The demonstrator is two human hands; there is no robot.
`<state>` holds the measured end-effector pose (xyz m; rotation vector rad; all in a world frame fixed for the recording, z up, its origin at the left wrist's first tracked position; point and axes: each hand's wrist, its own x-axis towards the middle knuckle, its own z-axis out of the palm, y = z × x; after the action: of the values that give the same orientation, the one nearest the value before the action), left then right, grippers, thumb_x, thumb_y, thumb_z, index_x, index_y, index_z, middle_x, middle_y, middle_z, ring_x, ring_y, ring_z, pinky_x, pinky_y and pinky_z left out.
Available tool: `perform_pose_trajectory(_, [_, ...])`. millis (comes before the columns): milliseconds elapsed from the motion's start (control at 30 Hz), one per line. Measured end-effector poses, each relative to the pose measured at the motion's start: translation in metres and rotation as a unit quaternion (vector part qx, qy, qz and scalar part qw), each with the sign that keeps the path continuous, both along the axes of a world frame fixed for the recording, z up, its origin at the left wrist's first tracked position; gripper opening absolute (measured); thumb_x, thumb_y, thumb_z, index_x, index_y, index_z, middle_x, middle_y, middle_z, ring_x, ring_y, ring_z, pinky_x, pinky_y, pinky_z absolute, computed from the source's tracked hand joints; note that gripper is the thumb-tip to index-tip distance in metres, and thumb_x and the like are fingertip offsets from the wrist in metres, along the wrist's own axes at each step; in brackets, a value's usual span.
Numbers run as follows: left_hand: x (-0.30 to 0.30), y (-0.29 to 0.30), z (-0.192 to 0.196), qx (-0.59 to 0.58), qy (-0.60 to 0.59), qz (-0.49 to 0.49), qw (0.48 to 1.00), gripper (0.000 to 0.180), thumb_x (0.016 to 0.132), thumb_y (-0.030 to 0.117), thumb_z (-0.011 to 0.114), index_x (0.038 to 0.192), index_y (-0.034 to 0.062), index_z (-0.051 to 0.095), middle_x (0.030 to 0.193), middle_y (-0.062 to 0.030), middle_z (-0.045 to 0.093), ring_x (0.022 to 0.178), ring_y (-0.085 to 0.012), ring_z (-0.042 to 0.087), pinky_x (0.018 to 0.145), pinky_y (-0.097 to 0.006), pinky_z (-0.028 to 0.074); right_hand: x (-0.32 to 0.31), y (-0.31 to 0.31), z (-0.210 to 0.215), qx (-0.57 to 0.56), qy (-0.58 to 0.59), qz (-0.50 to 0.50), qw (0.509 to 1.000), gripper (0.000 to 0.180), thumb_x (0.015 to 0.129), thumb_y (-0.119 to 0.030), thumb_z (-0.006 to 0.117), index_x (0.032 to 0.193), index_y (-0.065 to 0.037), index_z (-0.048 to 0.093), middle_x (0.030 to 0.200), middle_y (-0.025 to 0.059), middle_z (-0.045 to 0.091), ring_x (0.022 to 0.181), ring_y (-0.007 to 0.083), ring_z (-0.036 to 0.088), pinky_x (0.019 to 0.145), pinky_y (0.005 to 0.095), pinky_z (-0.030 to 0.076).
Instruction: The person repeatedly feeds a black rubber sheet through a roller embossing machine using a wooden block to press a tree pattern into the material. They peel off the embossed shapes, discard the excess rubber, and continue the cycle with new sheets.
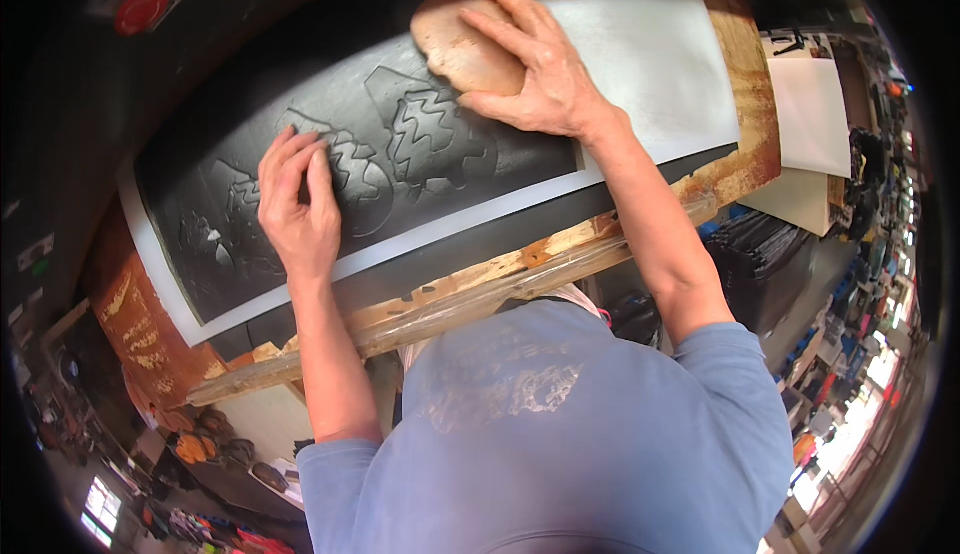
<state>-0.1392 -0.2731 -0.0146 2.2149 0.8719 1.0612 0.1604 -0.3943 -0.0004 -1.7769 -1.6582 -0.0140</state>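
A black sheet [300, 209] with raised zigzag shapes and cut-looking outlines lies on a white board [440, 239]. Over its left half, the bent fingers and thumb of my left hand [300, 209] come together near one of the outlined shapes; what they pinch, if anything, cannot be made out. Farther back and to the right, my right hand [548, 72] is closed along the edge of an oval beige pad [465, 42]. The pad is just above or against the sheet; which of the two is unclear.
A pale sheet [650, 64] covers the right part of the worktop. A rough wooden rail [460, 304] runs along the near edge, close to my body. At the upper left, a red button [141, 9] sits on a dark machine. Stacked dark material [755, 244] stands at the right.
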Motion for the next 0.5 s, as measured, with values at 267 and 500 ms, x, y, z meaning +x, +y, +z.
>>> perform_pose_trajectory(267, [-0.050, -0.088, 0.033, -0.084, 0.002, -0.014, 0.996, 0.013, 0.099, -0.005, 0.064, 0.107, -0.0036, 0.074, 0.110, -0.0178, 0.075, 0.105, -0.0313, 0.072, 0.091, -0.040, 0.057, -0.029, -0.071, -0.004, 0.055, 0.066, -0.070, 0.994, 0.072, 0.081, -0.023, 0.088, 0.144, -0.001, 0.060, 0.149, 0.0249, 0.057, 0.134, 0.0430, 0.060, 0.113, 0.0472, 0.050])
perform_pose_trajectory(500, [-0.044, -0.171, -0.008, -0.040, 0.082, -0.105, 0.990, 0.007, 0.092, -0.002, 0.074, 0.094, 0.0024, 0.069, 0.096, -0.0141, 0.073, 0.081, -0.0324, 0.071, 0.071, -0.039, 0.058, -0.025, -0.070, 0.000, 0.111, 0.164, -0.102, 0.975, 0.042, 0.091, -0.013, 0.080, 0.129, 0.000, 0.069, 0.127, 0.0162, 0.070, 0.117, 0.0285, 0.068, 0.102, 0.0386, 0.055])
